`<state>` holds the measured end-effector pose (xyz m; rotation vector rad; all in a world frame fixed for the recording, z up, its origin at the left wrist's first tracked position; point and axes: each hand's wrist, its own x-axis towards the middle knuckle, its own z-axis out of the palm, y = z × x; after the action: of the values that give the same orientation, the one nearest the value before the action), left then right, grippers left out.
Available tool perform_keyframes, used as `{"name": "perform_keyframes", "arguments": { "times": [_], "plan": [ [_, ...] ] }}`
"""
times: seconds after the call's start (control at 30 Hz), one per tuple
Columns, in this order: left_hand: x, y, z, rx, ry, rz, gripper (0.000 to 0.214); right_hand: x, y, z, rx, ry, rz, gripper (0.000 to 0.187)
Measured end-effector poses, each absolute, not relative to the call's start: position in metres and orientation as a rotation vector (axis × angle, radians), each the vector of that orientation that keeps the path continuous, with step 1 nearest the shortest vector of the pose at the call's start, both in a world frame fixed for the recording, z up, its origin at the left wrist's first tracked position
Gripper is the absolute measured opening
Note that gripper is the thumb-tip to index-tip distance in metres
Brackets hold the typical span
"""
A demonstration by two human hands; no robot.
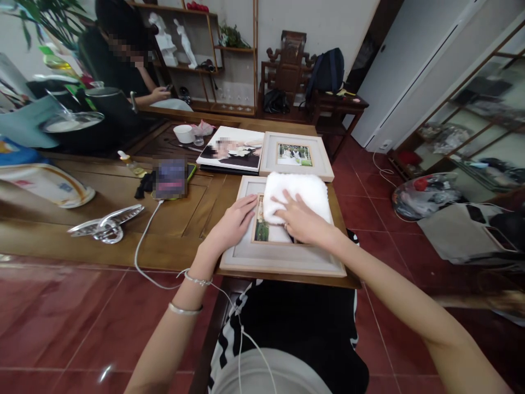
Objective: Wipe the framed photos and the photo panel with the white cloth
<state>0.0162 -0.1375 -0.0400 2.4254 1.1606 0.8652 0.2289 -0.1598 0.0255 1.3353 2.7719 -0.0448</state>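
A pale framed photo [246, 260] lies flat at the near edge of the wooden table [192, 219]. My left hand [235, 221] rests flat on the frame's left side, fingers stretched out. My right hand [301, 219] presses down on a folded white cloth [297, 191] that covers the upper right part of the picture; its fingers lie spread on the cloth. A second framed photo [296, 156] and a photo album [232, 149] lie just behind.
A phone [170, 178] with a white cable, a silver winged ornament [104, 224], a small bottle [129, 163], a white bowl [183, 133] and a plate [45, 186] sit on the table's left. Another person [127, 60] sits at the far left. Bags lie on the floor at right.
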Motion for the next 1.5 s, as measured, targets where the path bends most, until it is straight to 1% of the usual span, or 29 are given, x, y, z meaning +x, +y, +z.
{"name": "perform_keyframes", "arguments": {
  "times": [0.17,0.33,0.43,0.53,0.63,0.77,0.9,1.0,1.17,1.27,1.4,1.5],
  "plan": [
    [0.018,-0.138,-0.041,2.418,1.169,0.888,0.041,0.219,-0.221,0.052,1.047,2.74,-0.343,0.047],
    [0.018,-0.139,-0.038,2.395,1.18,0.885,0.041,0.218,-0.257,0.071,0.939,2.77,-0.478,0.04],
    [0.018,-0.139,-0.038,2.39,1.17,0.886,0.041,0.219,-0.26,0.072,0.944,2.779,-0.525,0.041],
    [0.018,-0.139,-0.039,2.401,1.172,0.881,0.042,0.219,-0.254,0.064,1.057,2.786,-0.575,0.046],
    [0.018,-0.138,-0.041,2.421,1.177,0.872,0.042,0.22,-0.241,0.047,1.189,2.821,-0.504,0.052],
    [0.018,-0.138,-0.041,2.418,1.173,0.87,0.042,0.224,-0.208,0.025,1.375,2.801,-0.294,0.057],
    [0.017,-0.138,-0.042,2.404,1.168,0.869,0.042,0.225,-0.162,0.016,1.587,2.747,-0.031,0.06],
    [0.017,-0.139,-0.041,2.393,1.167,0.873,0.042,0.222,-0.134,0.015,1.635,2.704,0.092,0.063],
    [0.018,-0.142,-0.033,2.335,1.177,0.975,0.045,0.202,-0.129,0.017,1.54,2.657,0.046,0.059],
    [0.017,-0.144,-0.03,2.29,1.194,1.073,0.05,0.183,-0.147,0.023,1.475,2.664,-0.013,0.055],
    [0.014,-0.144,-0.032,2.245,1.181,1.159,0.057,0.16,-0.174,0.033,1.373,2.591,-0.143,0.056],
    [0.011,-0.145,-0.035,2.203,1.14,1.194,0.064,0.152,-0.194,0.041,1.374,2.582,-0.15,0.052]
  ]
}}
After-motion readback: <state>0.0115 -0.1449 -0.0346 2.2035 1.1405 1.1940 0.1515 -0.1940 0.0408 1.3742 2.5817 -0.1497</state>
